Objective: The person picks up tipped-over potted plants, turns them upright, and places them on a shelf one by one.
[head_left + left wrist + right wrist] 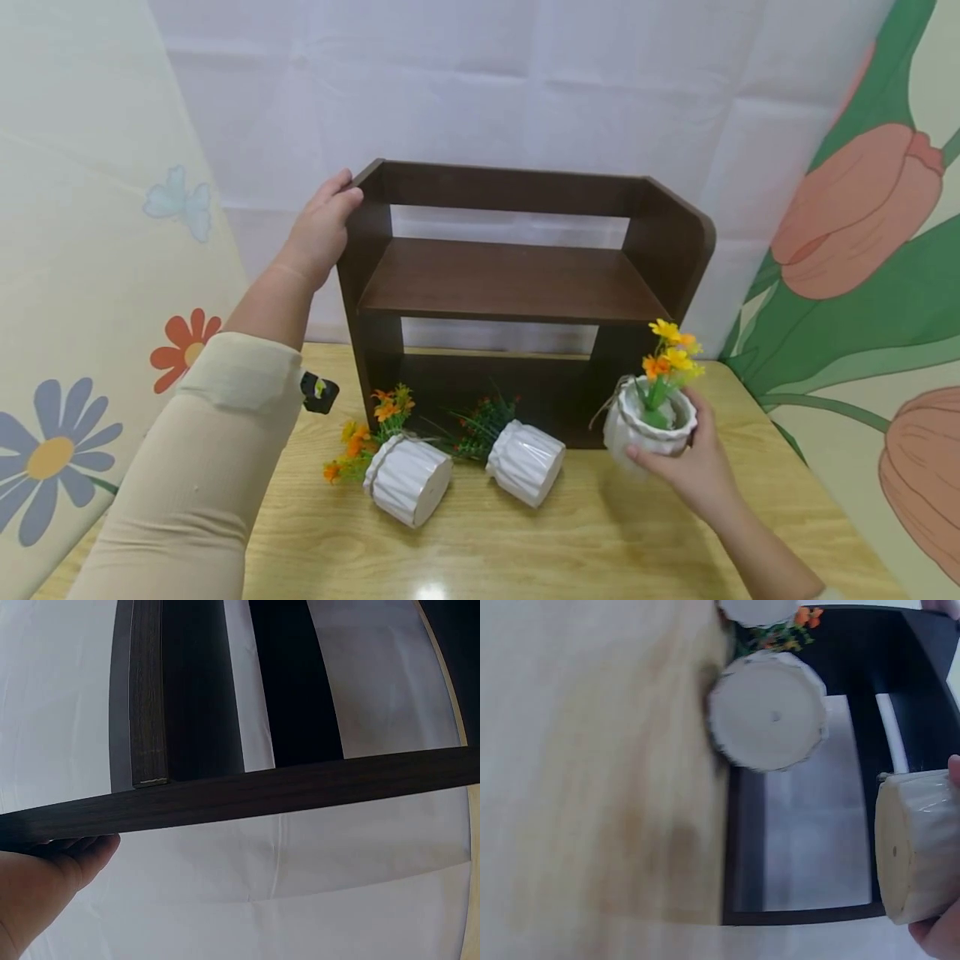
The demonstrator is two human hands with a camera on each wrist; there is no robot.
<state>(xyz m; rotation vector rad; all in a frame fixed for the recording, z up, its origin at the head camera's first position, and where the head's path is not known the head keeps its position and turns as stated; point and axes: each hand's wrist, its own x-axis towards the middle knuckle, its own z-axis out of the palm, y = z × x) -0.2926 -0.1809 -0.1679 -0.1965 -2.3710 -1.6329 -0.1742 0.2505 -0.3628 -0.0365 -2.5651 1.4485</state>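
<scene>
My left hand (315, 233) lies flat against the outer left side panel of a dark brown wooden shelf (495, 279), near its top. In the left wrist view its fingers (94, 855) go behind the panel's edge. With fingers and thumb around it, my right hand (701, 479) grips a white ceramic flowerpot (626, 429) by the shelf's lower right front. Yellow and orange artificial flowers (671, 354) stand up from this pot, which is raised off the table. The right wrist view shows the held pot's (926, 840) flat base.
Two more white pots lie tipped over before the shelf: a left one (408, 483) with orange flowers and a middle one (525, 462) with red-dotted greenery. A small black object (318, 393) shows beside the left sleeve. Wood-grain table (495, 550) lies in front; white cloth (480, 83) hangs behind.
</scene>
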